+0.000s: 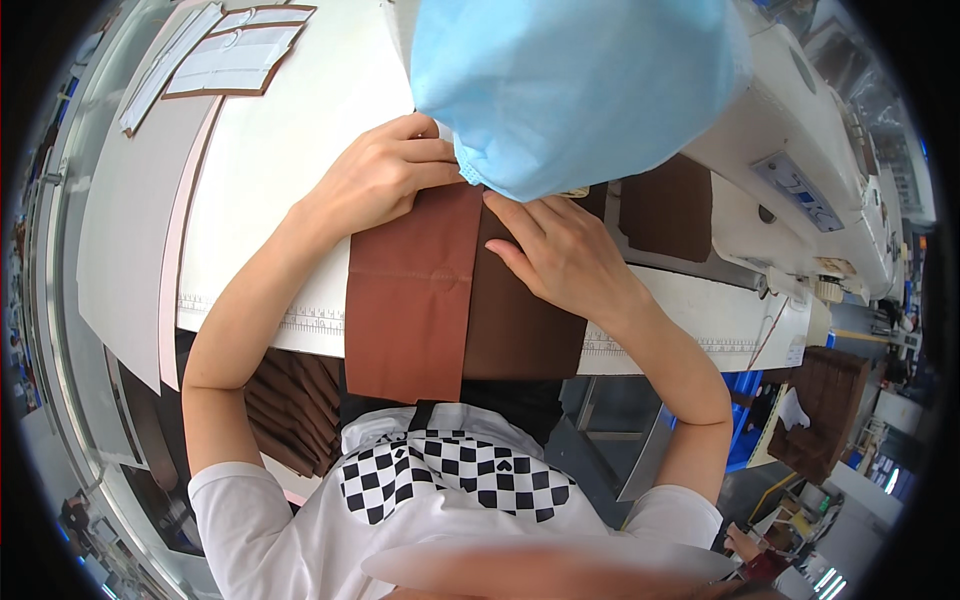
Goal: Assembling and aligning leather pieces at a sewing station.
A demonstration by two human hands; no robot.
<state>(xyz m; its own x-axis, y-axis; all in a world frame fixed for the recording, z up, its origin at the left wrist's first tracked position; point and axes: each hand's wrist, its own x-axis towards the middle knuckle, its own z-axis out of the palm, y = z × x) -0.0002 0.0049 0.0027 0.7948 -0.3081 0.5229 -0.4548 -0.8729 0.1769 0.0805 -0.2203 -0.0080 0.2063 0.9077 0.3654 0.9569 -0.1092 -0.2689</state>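
Note:
A long reddish-brown fabric piece (pixel 410 300) with a crosswise crease lies over the table's near edge. It overlaps a wider dark brown fabric piece (pixel 530 320) on its right. At the reddish-brown piece's upper edge my left hand (pixel 385 175) has its fingers bent together, seemingly closed on the fabric. Its fingertips are partly covered by a light blue soft cover (pixel 580 80) at the top of the view. My right hand (pixel 565 250) rests open on the dark brown piece, thumb and index finger apart near the seam between the fabrics. Its other fingertips are partly hidden.
A white sewing machine (pixel 800 150) stands at the right, with another dark brown piece (pixel 665 205) beside it. Brown-edged white panels (pixel 240 55) lie far left. A ruler strip (pixel 310 320) runs along the table's near edge. Folded brown fabric (pixel 295 405) sits below, left.

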